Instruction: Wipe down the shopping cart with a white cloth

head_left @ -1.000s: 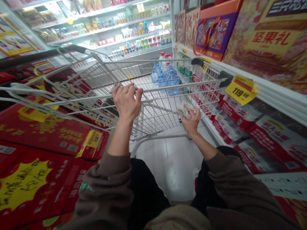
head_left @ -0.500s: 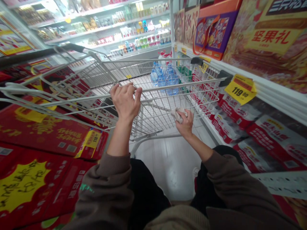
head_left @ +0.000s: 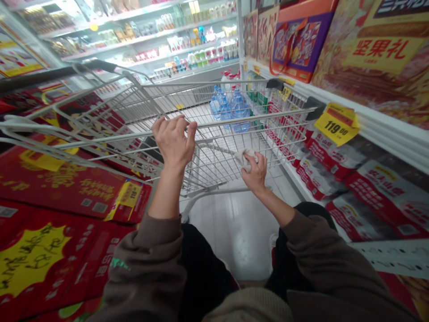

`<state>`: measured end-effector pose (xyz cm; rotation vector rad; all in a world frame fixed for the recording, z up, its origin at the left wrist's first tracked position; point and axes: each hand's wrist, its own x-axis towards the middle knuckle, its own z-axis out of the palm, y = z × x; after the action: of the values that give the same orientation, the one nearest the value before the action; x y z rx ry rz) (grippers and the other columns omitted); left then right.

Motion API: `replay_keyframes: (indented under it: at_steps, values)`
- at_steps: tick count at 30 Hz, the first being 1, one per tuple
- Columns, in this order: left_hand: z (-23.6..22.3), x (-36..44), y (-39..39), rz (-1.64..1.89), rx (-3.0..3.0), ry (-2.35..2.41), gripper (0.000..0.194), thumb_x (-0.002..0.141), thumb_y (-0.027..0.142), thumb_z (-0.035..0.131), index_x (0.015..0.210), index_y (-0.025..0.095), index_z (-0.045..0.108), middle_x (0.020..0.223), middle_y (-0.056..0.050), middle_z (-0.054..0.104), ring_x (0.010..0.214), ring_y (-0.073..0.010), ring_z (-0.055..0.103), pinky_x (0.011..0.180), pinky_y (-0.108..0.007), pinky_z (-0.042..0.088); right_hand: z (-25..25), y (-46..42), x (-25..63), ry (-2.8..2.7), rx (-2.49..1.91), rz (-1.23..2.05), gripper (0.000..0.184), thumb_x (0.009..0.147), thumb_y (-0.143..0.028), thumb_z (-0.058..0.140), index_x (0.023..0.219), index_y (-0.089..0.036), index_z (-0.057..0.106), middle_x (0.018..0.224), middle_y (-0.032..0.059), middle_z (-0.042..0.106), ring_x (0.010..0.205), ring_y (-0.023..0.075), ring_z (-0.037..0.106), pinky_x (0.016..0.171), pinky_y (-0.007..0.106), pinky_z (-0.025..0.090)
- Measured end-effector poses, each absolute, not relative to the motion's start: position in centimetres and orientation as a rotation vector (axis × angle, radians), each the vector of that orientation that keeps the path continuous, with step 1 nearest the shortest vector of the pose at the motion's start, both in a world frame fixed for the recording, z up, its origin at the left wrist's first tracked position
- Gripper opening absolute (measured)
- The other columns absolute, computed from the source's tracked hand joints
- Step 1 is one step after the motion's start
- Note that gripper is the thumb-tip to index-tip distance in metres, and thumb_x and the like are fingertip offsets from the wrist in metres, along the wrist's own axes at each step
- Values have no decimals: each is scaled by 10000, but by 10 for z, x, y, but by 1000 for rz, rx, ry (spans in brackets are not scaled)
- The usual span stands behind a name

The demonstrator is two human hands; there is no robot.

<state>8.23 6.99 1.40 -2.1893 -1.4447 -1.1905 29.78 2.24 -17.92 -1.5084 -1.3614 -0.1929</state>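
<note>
A wire shopping cart [head_left: 214,123] stands sideways in front of me, its dark handle [head_left: 56,76] off to the left. My left hand [head_left: 176,141] is closed round the top rail of the near side, fingers curled over it. Lower and to the right, my right hand [head_left: 255,172] grips a crumpled whitish cloth [head_left: 241,157] and presses it against the wire mesh of that same side. Part of the cloth is hidden behind my fingers.
Red gift boxes [head_left: 67,188] are stacked close on the left. Along the right runs a shelf [head_left: 385,127] with boxed goods above and packs of bottles [head_left: 378,192] below. Blue water bottles [head_left: 231,107] stand beyond the cart, before a refrigerated display [head_left: 161,40].
My right hand has slid slightly to the left along the mesh with the cloth. My left hand stays on the rail, and the cart has not visibly moved.
</note>
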Motion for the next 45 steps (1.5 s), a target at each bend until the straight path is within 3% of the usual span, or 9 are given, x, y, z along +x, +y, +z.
replay_keyframes:
  at_steps: [9, 13, 19, 25, 32, 38, 45]
  values:
    - [13, 81, 71, -1144, -2137, -1385, 499, 1028, 612, 300, 972, 292, 679, 1240, -24, 740, 1204, -263, 629, 1205, -517, 276, -171, 21, 286, -1322, -1502, -194, 455, 769, -159, 620, 1213, -238, 680, 1297, 127, 542, 1204, 296, 486, 1055, 494, 449]
    - [13, 81, 70, -1133, -2132, -1382, 507, 1030, 613, 290, 971, 290, 676, 1235, -27, 741, 1205, -258, 630, 1207, -511, 274, -171, 17, 278, -1535, -1429, -209, 383, 792, -153, 628, 1134, -294, 724, 1267, 84, 588, 1149, 268, 512, 1013, 446, 456]
    - [14, 82, 69, -1156, -2170, -1418, 495, 1017, 631, 318, 967, 287, 670, 1261, -30, 728, 1243, -264, 606, 1226, -520, 243, -162, 24, 286, -1347, -1474, -361, 416, 806, -161, 608, 1189, -281, 716, 1308, 107, 563, 1174, 287, 486, 1003, 461, 443]
    - [13, 82, 70, -1177, -2190, -1431, 499, 1015, 629, 316, 994, 292, 683, 1292, -36, 714, 1276, -276, 584, 1235, -528, 212, -162, 22, 281, -1565, -1436, -262, 352, 744, -146, 633, 1035, -301, 756, 1236, 65, 624, 1121, 264, 514, 932, 417, 440]
    - [13, 82, 69, -1161, -2189, -1448, 496, 1015, 624, 321, 981, 277, 675, 1297, -47, 709, 1278, -269, 579, 1237, -511, 206, -159, 25, 279, -1351, -1452, -364, 422, 805, -175, 603, 1193, -283, 727, 1307, 104, 576, 1166, 283, 488, 990, 444, 423]
    - [13, 81, 71, -1148, -2169, -1428, 501, 1018, 620, 316, 947, 262, 659, 1272, -61, 718, 1228, -273, 600, 1226, -513, 224, -165, 21, 269, -1622, -1384, -357, 391, 700, -127, 655, 1036, -291, 771, 1220, 61, 650, 1101, 251, 516, 898, 383, 392]
    - [14, 83, 70, -1137, -2158, -1442, 486, 1017, 605, 319, 925, 261, 650, 1249, -54, 725, 1214, -267, 604, 1224, -509, 234, -164, 26, 267, -1443, -1360, -458, 479, 772, -146, 614, 1218, -277, 727, 1293, 108, 577, 1159, 278, 467, 974, 422, 383]
